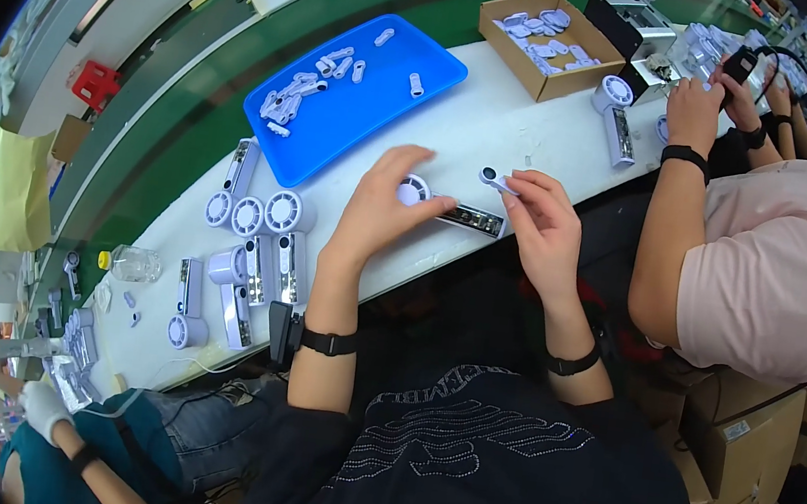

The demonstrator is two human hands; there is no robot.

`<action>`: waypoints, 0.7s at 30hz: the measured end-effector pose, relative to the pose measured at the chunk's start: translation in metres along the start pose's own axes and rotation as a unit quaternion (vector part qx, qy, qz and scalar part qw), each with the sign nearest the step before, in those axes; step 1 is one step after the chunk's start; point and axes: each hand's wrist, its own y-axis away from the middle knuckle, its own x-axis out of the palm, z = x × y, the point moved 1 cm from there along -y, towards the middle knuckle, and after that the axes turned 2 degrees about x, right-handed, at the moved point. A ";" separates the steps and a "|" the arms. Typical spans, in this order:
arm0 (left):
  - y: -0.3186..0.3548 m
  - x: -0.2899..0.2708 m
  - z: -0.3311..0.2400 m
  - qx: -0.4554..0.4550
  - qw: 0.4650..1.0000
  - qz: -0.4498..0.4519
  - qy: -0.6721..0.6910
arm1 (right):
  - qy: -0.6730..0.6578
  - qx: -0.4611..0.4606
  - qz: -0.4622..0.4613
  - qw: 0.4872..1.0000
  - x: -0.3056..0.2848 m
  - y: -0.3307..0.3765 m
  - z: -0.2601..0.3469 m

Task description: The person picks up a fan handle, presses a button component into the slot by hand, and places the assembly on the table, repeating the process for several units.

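Around the round head of a lavender handheld fan is my left hand. Its fingers are spread, and the thumb lies over the fan's neck. The fan's handle points right, with its dark inner parts exposed. Just above that handle, my right hand pinches a small lavender handle cover with a dark round spot at one end. Left of my hands, several similar fans lie on the white table, some with exposed handles.
A blue tray holds several small lavender covers. Beyond it stands a cardboard box of lavender parts. Another fan lies near a co-worker at right. A clear bottle lies at left, near another co-worker's gloved hand.
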 end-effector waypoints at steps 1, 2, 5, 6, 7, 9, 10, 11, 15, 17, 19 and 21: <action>0.005 -0.003 0.000 0.022 0.999 0.039 0.004 | 0.010 0.011 0.022 1.000 0.001 -0.001 0.000; 0.010 -0.005 0.000 0.045 0.996 0.080 0.010 | 0.022 0.022 0.043 0.999 0.001 0.000 0.001; 0.020 -0.020 0.003 0.020 0.996 0.087 -0.028 | 0.068 0.002 0.088 0.994 0.009 0.002 0.007; 0.024 -0.025 0.003 0.011 0.995 0.090 -0.047 | 0.103 -0.034 0.111 0.988 0.013 0.003 0.010; 0.023 -0.030 -0.005 0.008 0.995 0.090 -0.047 | 0.138 -0.072 0.133 0.979 0.016 0.002 0.011; 0.019 -0.041 -0.021 -0.112 0.976 0.123 -0.143 | 0.133 -0.072 0.149 0.977 0.024 0.001 0.009; 0.020 -0.044 -0.023 -0.171 0.957 0.138 -0.189 | 0.130 -0.075 0.162 0.975 0.029 0.001 0.007; 0.023 -0.043 -0.018 -0.173 0.957 0.138 -0.188 | 0.126 -0.077 0.175 0.973 0.032 0.000 0.005; 0.035 -0.043 -0.004 -0.007 0.991 0.047 -0.126 | 0.169 -0.122 0.227 0.951 0.045 -0.007 -0.002; 0.038 -0.040 -0.002 0.070 0.991 0.042 -0.106 | 0.164 -0.119 0.244 0.948 0.043 -0.013 -0.003; 0.039 -0.039 -0.002 0.107 0.989 0.040 -0.093 | 0.156 -0.112 0.275 0.942 0.038 -0.016 -0.002; 0.037 -0.037 0.000 0.134 0.985 0.030 -0.104 | 0.154 -0.103 0.276 0.943 0.038 -0.017 -0.002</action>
